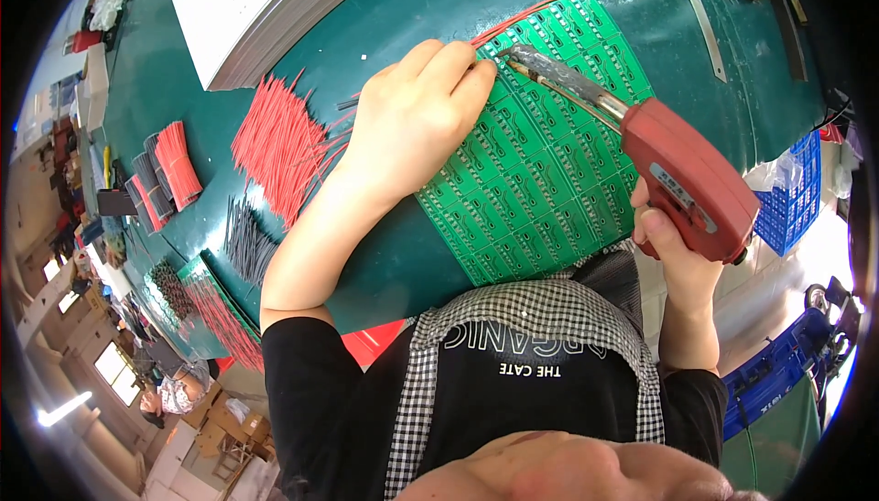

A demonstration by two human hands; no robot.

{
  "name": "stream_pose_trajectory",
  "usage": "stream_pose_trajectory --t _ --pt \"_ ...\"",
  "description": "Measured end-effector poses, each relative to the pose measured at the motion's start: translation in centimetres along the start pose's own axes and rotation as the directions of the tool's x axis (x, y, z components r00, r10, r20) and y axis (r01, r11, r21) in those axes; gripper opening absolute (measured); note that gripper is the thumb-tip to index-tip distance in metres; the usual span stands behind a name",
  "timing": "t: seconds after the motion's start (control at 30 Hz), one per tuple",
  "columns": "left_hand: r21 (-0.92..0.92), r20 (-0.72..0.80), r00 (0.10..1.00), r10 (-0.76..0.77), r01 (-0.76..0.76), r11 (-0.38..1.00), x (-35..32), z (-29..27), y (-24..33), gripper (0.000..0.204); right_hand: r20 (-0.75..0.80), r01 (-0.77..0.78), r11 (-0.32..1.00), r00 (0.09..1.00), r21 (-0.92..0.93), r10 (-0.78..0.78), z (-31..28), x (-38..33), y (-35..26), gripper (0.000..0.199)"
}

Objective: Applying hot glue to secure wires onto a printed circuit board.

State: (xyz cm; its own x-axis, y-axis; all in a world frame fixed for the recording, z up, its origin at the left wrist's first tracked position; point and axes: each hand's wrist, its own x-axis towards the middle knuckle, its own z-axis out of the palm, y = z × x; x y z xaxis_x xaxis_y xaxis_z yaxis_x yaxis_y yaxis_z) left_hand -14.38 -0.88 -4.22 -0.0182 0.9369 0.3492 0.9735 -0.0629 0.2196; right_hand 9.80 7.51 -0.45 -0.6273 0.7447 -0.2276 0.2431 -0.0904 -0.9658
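My left hand (417, 121) lies over the far left part of a green circuit board panel (540, 190), fingers closed in a pinch. Thin red wires (522, 20) run from beside those fingers along the panel's far edge; the fingertips' grip is partly hidden. In my right hand (673, 235) is the handle of a red soldering gun (687, 176). Its dark, crusted tip points left and reaches the board close to my left fingertips. The panel carries many repeated small circuits in rows.
Left of my arm lie a loose pile of red wires (275, 144), dark wires (249, 243) and bundled wires (176, 164). A wired green board (220, 309) sits at the near left. White stacked sheets (265, 6) stand far left; a metal strip (705, 34) lies far right. A blue crate (789, 194) is beyond the table.
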Motion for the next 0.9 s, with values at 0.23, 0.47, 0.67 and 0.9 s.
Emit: stream_pose_trajectory --t 0.23,0.47,0.67,0.9 --pt "0.027 0.020 1.000 0.004 -0.005 1.000 0.0 0.1 0.0 0.027 0.033 0.048 0.996 0.998 -0.079 -0.045 -0.4 0.0 0.4 0.047" --pt "0.083 -0.081 0.991 0.103 -0.096 0.992 -0.1 0.7 -0.5 0.018 0.061 0.024 0.991 0.998 0.130 -0.032 -0.7 0.1 -0.1 0.043" --pt "0.086 -0.038 0.996 0.078 -0.075 0.994 0.1 0.4 -0.3 0.016 0.010 0.086 0.988 0.996 0.127 -0.088 -1.5 1.1 -0.2 0.045" --pt "-0.117 -0.075 0.997 -0.016 0.008 0.993 0.9 0.1 -0.4 0.015 -0.034 0.039 0.994 0.999 0.105 -0.036 -1.6 0.9 -0.4 0.046"
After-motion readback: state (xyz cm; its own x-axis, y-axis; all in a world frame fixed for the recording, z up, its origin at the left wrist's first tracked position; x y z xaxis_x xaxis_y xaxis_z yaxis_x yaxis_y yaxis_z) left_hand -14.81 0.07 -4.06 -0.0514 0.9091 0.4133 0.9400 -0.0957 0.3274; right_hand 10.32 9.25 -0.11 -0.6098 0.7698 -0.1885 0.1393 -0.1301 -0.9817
